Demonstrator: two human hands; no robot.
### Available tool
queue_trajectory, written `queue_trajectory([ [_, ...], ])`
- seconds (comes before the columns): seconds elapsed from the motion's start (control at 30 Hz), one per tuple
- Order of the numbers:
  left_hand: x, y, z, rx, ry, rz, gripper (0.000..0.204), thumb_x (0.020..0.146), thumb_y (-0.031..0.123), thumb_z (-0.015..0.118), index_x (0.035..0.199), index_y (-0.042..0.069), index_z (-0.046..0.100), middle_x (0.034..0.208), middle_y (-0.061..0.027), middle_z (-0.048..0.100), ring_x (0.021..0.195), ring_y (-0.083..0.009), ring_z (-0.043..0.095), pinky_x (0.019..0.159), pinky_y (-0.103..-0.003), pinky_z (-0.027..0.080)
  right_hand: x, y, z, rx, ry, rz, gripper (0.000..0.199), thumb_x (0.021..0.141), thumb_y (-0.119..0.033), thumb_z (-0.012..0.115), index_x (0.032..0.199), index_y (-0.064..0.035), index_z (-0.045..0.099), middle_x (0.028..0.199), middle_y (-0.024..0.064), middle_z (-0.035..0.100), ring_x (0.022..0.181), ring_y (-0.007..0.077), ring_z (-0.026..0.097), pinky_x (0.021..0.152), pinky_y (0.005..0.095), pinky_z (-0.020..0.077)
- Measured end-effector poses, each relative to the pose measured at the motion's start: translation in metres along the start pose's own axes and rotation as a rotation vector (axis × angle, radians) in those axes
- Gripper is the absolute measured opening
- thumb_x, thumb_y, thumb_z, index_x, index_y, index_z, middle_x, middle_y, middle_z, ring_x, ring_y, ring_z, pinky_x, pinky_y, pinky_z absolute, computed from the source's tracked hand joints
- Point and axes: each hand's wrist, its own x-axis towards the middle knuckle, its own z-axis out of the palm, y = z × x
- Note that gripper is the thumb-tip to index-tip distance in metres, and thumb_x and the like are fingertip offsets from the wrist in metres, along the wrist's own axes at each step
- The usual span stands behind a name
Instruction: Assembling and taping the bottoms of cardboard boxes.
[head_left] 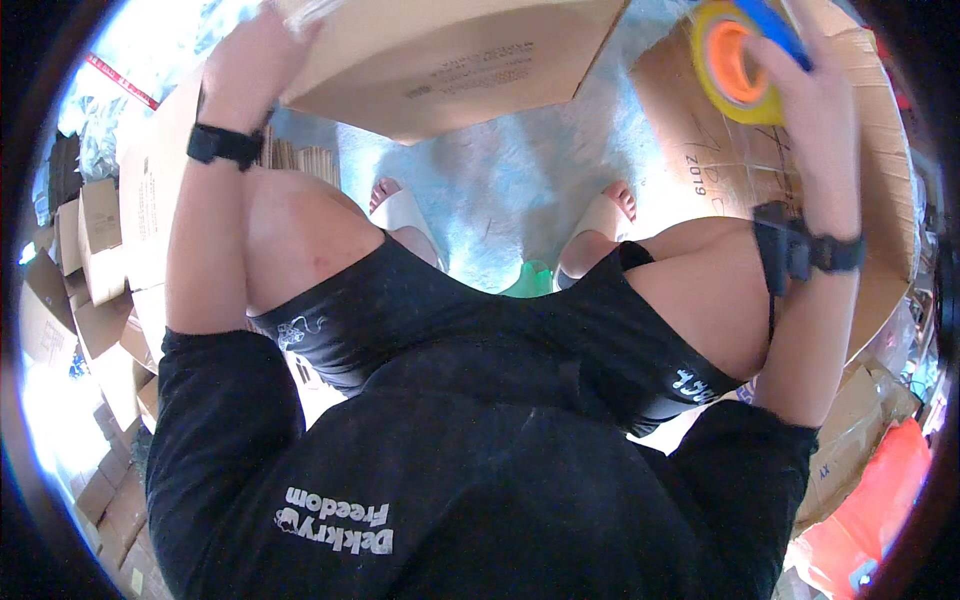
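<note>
The left hand (255, 60) is pressed against the left side of a brown cardboard box (450, 60) held up near the top of the view, its fingers closed on the box's edge, though the fingertips run out of sight at the rim. A black wristband (222, 145) sits just below that hand. The right hand (815, 110) is clamped on a tape dispenser (745, 55) with a yellow roll, an orange core and a blue body, which sits just left of its palm and well to the right of the box. A black watch (800, 250) wraps the wrist below this hand. Behind the right hand lies a flattened sheet of cardboard (880, 200). Between and beneath the two hands are the person's bare knees, black shorts (480, 320) and white sandals (405, 215) on a pale blue floor (500, 190). Out beyond the left hand, small stacked cartons (90, 280) crowd the edge; below the right hand lies a red bag (880, 510).
</note>
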Motion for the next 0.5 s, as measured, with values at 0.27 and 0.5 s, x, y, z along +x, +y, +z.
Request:
queue_trajectory([
  [0.27,-0.05,0.206,-0.01,-0.706,-0.42,1.154,0.025,0.093,0.022,0.059,0.105,0.003,0.07,0.093,-0.0237,0.07,0.087,-0.0428,0.068,0.077,-0.051,0.055,-0.045,-0.04,-0.104,0.126,0.222,0.136,0.044,0.101,-0.026,0.056,0.134,0.0014,0.059,0.134,0.0155,0.063,0.119,0.0246,0.059,0.103,0.0355,0.0469],
  [0.5,-0.066,0.346,0.148,-1.191,-0.516,0.545,0.027,0.094,0.01,0.053,0.115,-0.005,0.06,0.104,-0.0319,0.068,0.098,-0.048,0.066,0.087,-0.051,0.052,-0.042,-0.052,-0.041,0.477,0.415,0.278,0.037,0.098,-0.019,0.064,0.125,0.0067,0.062,0.121,0.0145,0.064,0.113,0.0214,0.061,0.103,0.0386,0.0467],
])
